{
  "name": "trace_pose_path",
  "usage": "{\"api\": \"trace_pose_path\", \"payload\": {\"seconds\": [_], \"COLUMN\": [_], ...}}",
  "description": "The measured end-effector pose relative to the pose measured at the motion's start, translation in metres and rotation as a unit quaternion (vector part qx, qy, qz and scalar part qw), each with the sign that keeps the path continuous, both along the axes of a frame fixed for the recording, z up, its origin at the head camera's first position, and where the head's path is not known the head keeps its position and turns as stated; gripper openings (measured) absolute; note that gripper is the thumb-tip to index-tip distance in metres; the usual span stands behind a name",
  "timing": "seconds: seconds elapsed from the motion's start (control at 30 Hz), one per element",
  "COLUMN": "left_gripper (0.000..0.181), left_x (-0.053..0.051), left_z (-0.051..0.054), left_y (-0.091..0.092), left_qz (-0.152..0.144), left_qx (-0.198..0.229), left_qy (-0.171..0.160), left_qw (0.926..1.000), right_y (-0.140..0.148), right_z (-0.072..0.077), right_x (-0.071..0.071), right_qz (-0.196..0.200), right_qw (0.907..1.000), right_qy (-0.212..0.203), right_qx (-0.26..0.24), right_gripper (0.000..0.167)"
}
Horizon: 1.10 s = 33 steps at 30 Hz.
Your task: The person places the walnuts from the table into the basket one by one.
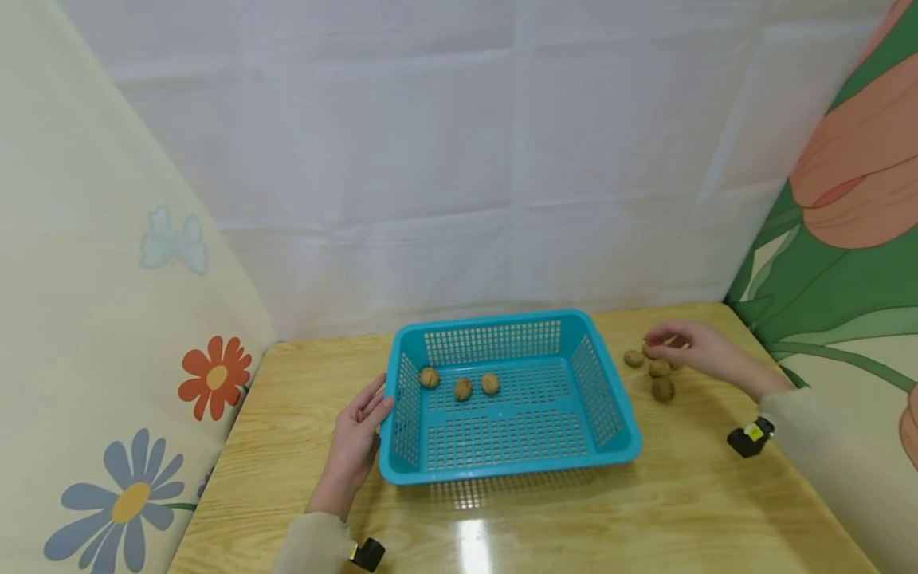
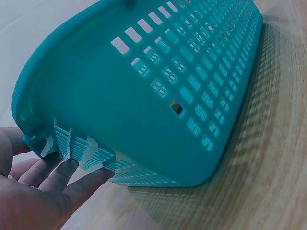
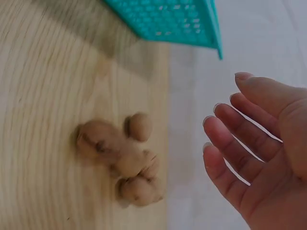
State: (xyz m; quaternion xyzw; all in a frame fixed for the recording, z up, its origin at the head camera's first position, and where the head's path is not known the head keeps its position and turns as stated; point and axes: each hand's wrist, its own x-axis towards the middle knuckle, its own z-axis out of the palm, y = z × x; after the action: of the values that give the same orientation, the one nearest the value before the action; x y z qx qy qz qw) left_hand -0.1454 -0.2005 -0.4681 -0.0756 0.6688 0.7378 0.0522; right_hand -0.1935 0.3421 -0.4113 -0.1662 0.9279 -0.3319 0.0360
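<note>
A blue plastic basket (image 1: 502, 472) with slotted walls sits on the table, three walnuts (image 1: 462, 389) lying towards its left side. My left hand (image 1: 356, 438) grips the basket's left rim, its thumb at the rim and its fingers against the outer wall, as the left wrist view also shows. To the right of the basket lies a small cluster of walnuts (image 1: 663, 389). Above that cluster hovers my right hand (image 1: 692, 348), partly hiding some of it. In the right wrist view the right hand (image 3: 261, 143) has loosely bent, parted fingers and nothing in them.
The wooden table (image 1: 301, 399) meets a white cloth backdrop (image 1: 402, 175) at its far edge. Flower-patterned cloths hang at the left (image 1: 129, 319) and right (image 1: 861, 303). Small black devices are on both wrists.
</note>
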Motion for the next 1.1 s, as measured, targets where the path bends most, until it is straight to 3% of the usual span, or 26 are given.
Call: {"api": "trace_pose_path", "payload": {"seconds": [0.17,0.47,0.67,1.1], "left_gripper": [0.055,0.055,0.055,0.055], "left_x": [-0.001,-0.002,-0.001,0.0], "left_z": [-0.001,-0.001,-0.001,-0.002], "left_y": [0.0,0.0,0.0,-0.001], "left_qz": [-0.002,-0.003,-0.002,0.0], "left_qx": [0.0,0.001,0.0,0.008], "left_qy": [0.001,-0.006,0.0,0.004], "left_qw": [1.0,1.0,1.0,1.0], "right_y": [0.02,0.052,0.058,0.053], "right_z": [-0.017,-0.059,-0.083,-0.087], "right_x": [-0.003,-0.007,-0.009,-0.008], "right_qz": [-0.022,-0.102,-0.096,-0.112], "right_qw": [0.9998,0.9943,0.995,0.9935], "right_qy": [0.002,0.002,0.018,0.011], "right_qx": [0.003,0.029,0.021,0.018], "right_gripper": [0.037,0.055,0.053,0.049]}}
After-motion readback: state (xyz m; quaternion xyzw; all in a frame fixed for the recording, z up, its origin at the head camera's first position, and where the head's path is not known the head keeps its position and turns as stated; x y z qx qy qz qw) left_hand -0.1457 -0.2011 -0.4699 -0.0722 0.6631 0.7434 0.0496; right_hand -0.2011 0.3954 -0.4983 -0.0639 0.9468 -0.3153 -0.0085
